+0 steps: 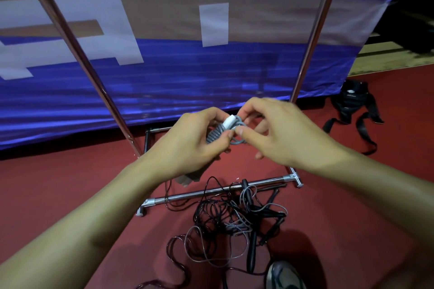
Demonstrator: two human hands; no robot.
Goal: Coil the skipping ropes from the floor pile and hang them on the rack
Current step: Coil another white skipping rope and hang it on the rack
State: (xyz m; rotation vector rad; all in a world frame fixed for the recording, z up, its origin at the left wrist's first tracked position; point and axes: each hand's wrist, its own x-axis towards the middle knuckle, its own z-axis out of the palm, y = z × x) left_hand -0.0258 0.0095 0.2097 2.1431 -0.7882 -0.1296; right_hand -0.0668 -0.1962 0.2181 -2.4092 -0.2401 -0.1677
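Holding item one: grey rope [217,135], wound into a tight bundle around its handles, sitting at frame centre between both hands, above the floor.

Left hand [195,145]: fingers curling closed around the bundle's lower half, thumb pressing at its 3 o'clock edge. A ridged handle end is poking out beneath the palm at 6 o'clock.

Right hand [272,129]: thumb and forefinger narrowing to a pinch on the loose loop beside the white handle tip [229,122]; remaining fingers hanging half-curled, holding nothing.

Item two: floor pile [234,220] of dark and grey ropes, lying tangled at 6 o'clock, draping across the rack's base bar [211,191]. Rack uprights [77,47] are rising at 10 and 1 o'clock.

Risks, as judged: the wraps are looking springy, so easing the pinch before the end is tucked would likely be letting the coil unwind. The pile is snarling over the base bar; pulling the next rope could be dragging its neighbours or shifting the rack. A shoe [285,275] is standing at 5 o'clock beside stray loops, so a foot may be catching one.
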